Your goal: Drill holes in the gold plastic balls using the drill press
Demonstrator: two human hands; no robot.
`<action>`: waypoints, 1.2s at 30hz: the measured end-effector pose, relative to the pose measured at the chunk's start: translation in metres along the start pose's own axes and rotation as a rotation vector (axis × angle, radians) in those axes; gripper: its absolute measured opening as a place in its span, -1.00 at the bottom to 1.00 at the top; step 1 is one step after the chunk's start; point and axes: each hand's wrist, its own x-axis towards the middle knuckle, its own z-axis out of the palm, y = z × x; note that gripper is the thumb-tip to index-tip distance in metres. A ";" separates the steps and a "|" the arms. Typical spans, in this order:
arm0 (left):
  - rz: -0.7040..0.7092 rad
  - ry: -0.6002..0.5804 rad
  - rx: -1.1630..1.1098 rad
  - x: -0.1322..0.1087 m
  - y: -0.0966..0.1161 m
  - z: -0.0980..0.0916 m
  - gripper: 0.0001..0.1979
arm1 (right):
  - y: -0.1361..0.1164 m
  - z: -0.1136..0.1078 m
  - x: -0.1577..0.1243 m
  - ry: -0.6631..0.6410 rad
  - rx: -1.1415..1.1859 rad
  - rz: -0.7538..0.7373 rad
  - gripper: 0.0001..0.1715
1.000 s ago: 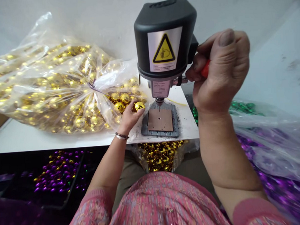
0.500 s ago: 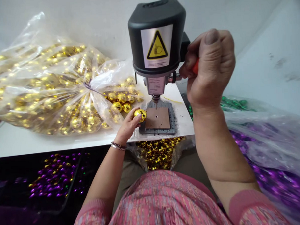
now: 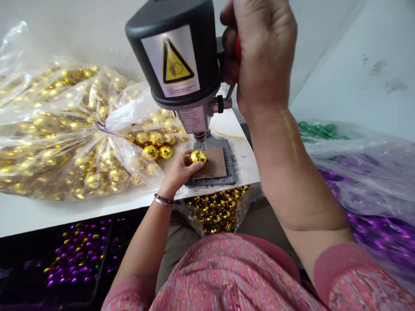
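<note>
My left hand (image 3: pixel 176 171) holds a gold mirrored bauble (image 3: pixel 198 157) with its fingertips, right under the tip of a bench drill's chuck (image 3: pixel 200 136). The bauble rests on or just above a brown square pad (image 3: pixel 211 163), which lies on a grey base plate (image 3: pixel 230 161). Above it stands the drill's black head (image 3: pixel 172 51) with a yellow warning label. My right hand (image 3: pixel 263 47) is closed around a red handle (image 3: pixel 237 48), mostly hidden by my fingers, at the drill's right side.
A transparent bag of gold baubles (image 3: pixel 51 135) lies on the white table (image 3: pixel 31 220), with loose gold baubles (image 3: pixel 155 148) beside it. Below the edge are gold pieces in a bag (image 3: pixel 215 210) and purple baubles in a tray (image 3: pixel 79 253). Bagged green (image 3: pixel 318 130) and purple baubles (image 3: pixel 378 203) lie right.
The gold bauble has moved from the pad's left edge onto the pad, under the chuck. My right hand sits higher against the drill, and the whole view has swung left.
</note>
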 end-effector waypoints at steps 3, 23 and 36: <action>0.002 0.014 0.032 0.003 -0.002 0.000 -0.36 | -0.002 0.002 0.014 -0.013 -0.073 0.162 -0.69; 0.148 -0.078 0.558 0.010 0.026 0.023 -0.46 | -0.008 -0.001 0.011 -0.045 -0.020 0.261 -0.70; 0.112 -0.084 0.362 0.006 0.021 0.025 -0.47 | -0.009 -0.041 -0.058 -0.238 -0.119 -0.072 -0.84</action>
